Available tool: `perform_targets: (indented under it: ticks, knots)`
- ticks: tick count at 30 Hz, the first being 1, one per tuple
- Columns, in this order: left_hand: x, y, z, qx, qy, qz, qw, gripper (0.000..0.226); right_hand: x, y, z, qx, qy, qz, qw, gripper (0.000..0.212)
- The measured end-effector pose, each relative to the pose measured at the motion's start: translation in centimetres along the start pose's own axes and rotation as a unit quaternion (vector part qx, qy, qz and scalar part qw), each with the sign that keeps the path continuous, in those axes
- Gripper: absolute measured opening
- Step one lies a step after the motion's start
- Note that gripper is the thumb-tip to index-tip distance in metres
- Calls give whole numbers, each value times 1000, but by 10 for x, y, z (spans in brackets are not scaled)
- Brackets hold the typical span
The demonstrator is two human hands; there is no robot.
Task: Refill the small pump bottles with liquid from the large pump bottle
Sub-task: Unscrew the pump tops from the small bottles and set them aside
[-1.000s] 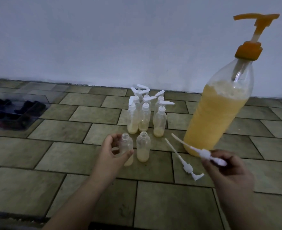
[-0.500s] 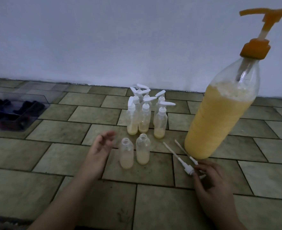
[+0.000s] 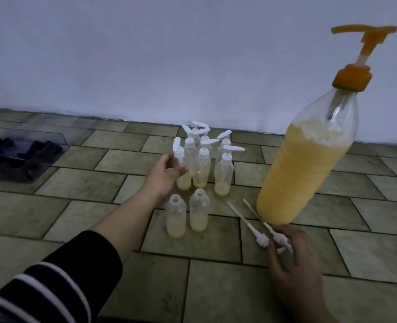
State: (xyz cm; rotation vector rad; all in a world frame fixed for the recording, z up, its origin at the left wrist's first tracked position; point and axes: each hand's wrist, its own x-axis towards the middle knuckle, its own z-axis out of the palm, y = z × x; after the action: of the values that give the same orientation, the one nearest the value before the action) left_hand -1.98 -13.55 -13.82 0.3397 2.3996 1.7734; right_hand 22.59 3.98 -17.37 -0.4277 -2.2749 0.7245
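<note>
The large pump bottle (image 3: pixel 302 173), clear with yellow liquid and an orange pump, stands on the tiled floor at right. Several small capped pump bottles (image 3: pixel 202 164) cluster by the wall. My left hand (image 3: pixel 163 174) reaches to the cluster's left and grips the leftmost small bottle (image 3: pixel 183 180). Two uncapped small bottles (image 3: pixel 175 216) (image 3: pixel 199 212), each with a little liquid, stand in front. Two white pump heads (image 3: pixel 258 236) (image 3: pixel 278 236) with long tubes lie on the floor. My right hand (image 3: pixel 293 259) rests over them, fingertips touching their heads.
A clear plastic tray (image 3: pixel 25 155) holding dark items sits on the floor at far left. A pale wall (image 3: pixel 169 66) runs close behind the bottles. Floor tiles (image 3: pixel 216 287) stretch in front of me.
My left hand let go of the uncapped bottle and reached forward to the leftmost capped bottle. My right hand set its pump head down beside the other one.
</note>
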Motion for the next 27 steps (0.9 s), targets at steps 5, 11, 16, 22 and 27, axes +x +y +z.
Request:
perform_targets:
  ticks: [5,11,16,22,27]
  knots:
    - [-26,22,-25,-123,68,68,988,24,40,-59,3,79,33,-61,994,24]
    - [-71,72,-37,-175,34,170,969,43,107,-153,-3,277,-111,38,954,27]
    - [-88,78,-32,-105,-16,215,971,33,126,-183,-2,288,-105,59,950,25]
    - [-100,84,-36,-160,-87,180,967,25,130,-173,-7,414,-211,114,878,18]
    - [-104,94,-29,-103,-139,200,964,21,131,-165,-6,521,-255,165,798,101]
